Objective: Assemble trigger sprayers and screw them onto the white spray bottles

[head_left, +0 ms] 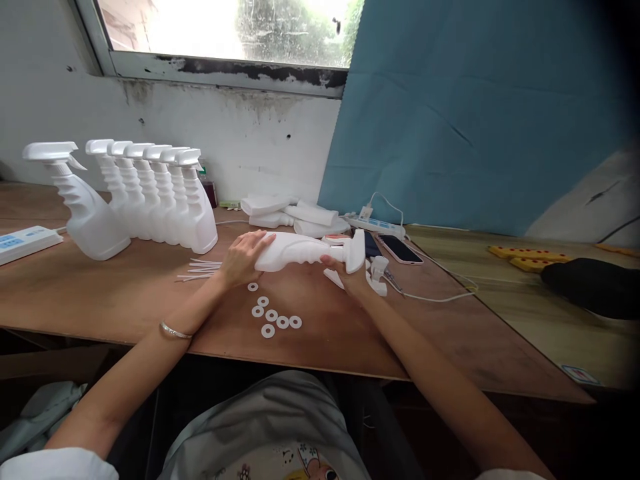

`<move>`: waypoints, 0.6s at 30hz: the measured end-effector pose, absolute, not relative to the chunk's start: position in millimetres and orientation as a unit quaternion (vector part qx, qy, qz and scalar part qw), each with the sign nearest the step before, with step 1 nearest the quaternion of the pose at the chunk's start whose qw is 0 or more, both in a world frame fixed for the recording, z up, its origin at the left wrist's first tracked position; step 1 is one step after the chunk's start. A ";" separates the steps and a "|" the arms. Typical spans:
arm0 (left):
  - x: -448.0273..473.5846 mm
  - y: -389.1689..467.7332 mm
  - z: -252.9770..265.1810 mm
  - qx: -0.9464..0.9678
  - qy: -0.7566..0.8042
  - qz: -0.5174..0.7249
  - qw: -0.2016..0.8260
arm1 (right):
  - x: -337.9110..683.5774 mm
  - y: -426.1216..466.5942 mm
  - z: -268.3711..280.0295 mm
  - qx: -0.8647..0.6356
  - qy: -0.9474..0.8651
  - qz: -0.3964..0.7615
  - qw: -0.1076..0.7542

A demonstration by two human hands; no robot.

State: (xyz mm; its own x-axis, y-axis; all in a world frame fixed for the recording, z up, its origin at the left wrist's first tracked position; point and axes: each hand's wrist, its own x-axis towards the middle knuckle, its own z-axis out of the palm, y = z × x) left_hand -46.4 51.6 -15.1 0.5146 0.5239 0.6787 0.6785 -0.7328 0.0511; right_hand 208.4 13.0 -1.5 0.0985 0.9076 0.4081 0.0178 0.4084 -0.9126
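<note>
A white plastic spray bottle (295, 252) lies sideways between my hands above the table, its base to the left and its trigger head to the right. My left hand (243, 257) is wrapped round the base end. At the neck, my right hand (347, 272) grips the bottle just beside the spray head (356, 252); part of its fingers is hidden behind the bottle. Below lie several flat white ring washers (271, 315) on the brown tabletop. Thin white tubes (203, 268) rest by my left wrist. Loose white spray heads (379, 273) lie beyond my right hand.
Several spray bottles with heads (155, 193) stand upright at the back left. White bottles without heads (300, 215) lie against the wall. A phone (399, 249), a power strip (377, 225) and a white cable (440, 299) are at the right. Another power strip (27, 243) sits far left.
</note>
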 end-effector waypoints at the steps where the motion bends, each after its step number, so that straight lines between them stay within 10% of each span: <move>1: -46.1 51.8 -15.0 -0.859 -0.346 -0.359 0.117 | 206.0 10.4 -0.7 -0.404 -0.578 0.328 0.628; 18: -54.7 41.7 5.5 -0.826 -0.299 -0.469 0.094 | 192.1 7.0 -0.5 -0.309 -0.606 0.407 0.610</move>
State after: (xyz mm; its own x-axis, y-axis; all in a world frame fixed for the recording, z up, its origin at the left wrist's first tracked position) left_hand -54.7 41.7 5.5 0.3817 0.4053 0.8307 0.5824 -0.8033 0.1244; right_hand 192.1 7.0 -0.5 -0.0646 0.8705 0.4880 -0.1222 0.4784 -0.8696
